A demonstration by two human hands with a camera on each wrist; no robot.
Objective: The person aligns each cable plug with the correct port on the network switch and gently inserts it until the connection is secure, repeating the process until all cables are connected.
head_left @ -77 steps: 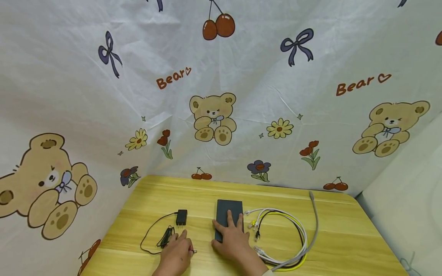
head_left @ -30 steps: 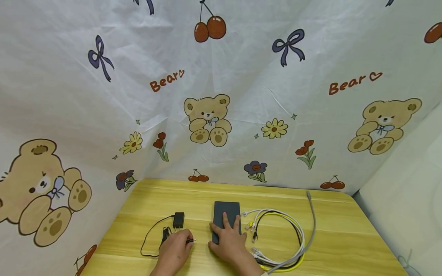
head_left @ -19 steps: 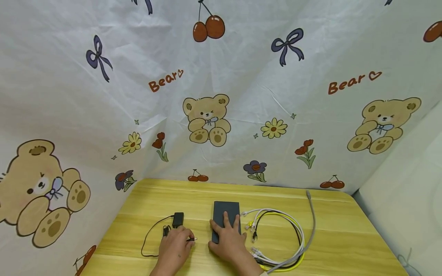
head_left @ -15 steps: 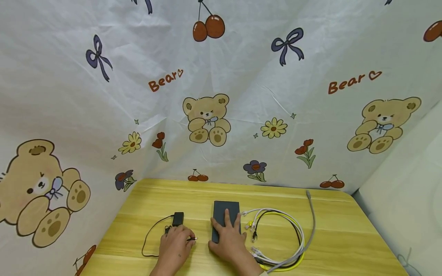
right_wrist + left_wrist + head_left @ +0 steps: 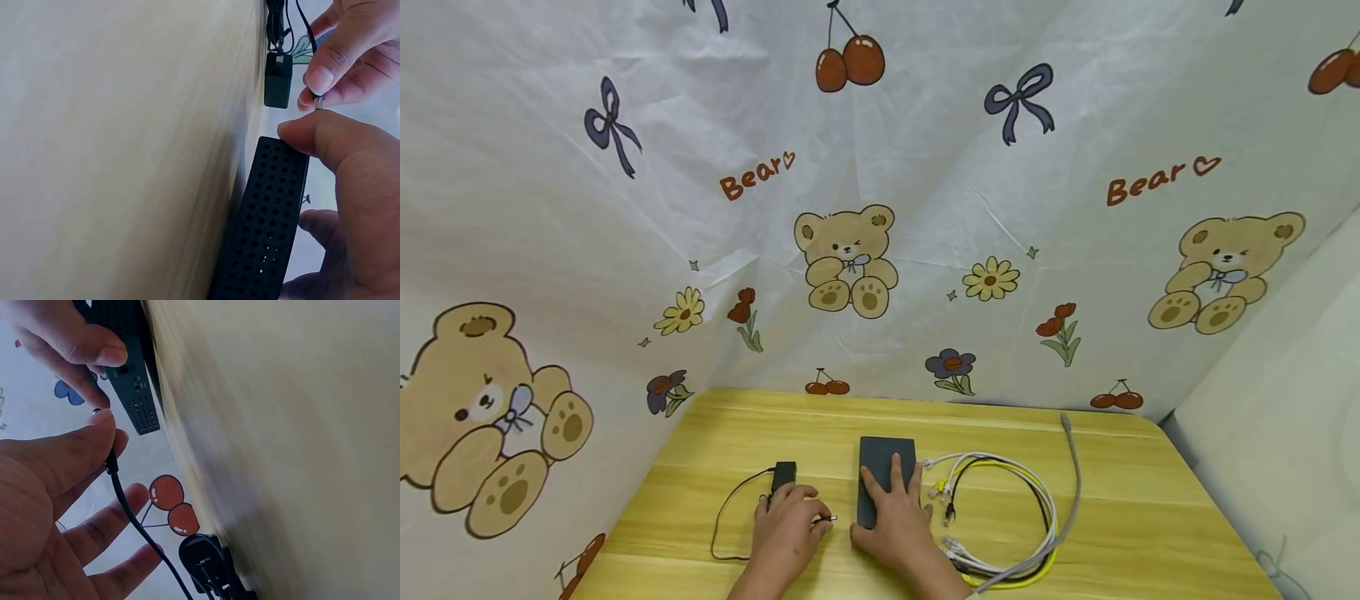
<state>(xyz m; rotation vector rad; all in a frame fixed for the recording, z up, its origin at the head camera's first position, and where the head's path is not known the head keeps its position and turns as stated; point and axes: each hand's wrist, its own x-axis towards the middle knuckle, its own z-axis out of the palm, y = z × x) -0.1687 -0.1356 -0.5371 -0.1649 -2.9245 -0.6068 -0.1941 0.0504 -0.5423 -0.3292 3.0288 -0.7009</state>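
In the head view, my left hand (image 5: pixel 786 529) pinches the thin black power cable's barrel plug (image 5: pixel 319 103) between thumb and forefinger, its metal tip pointing right. That cable runs to a black power adapter (image 5: pixel 784 475), partly covered by the hand. My right hand (image 5: pixel 895 521) rests with spread fingers on a flat dark box (image 5: pixel 876 454). Its thumb touches the box's near left corner. Small ports and slots show on one side of the box in the left wrist view. Plug and box are apart, though the tip is close to the right thumb.
White, yellow and black network cables (image 5: pixel 1051 508) lie coiled to the right of the box, with a grey cable (image 5: pixel 1075 475) beside them. All lie on a wood-patterned table (image 5: pixel 1150 508). A printed bear cloth (image 5: pixel 925 167) hangs behind it.
My left hand has taken the plug in a clearer pinch and carried it forward and right, nearer the box. The right hand stays on the box, with its fingers slightly shifted.
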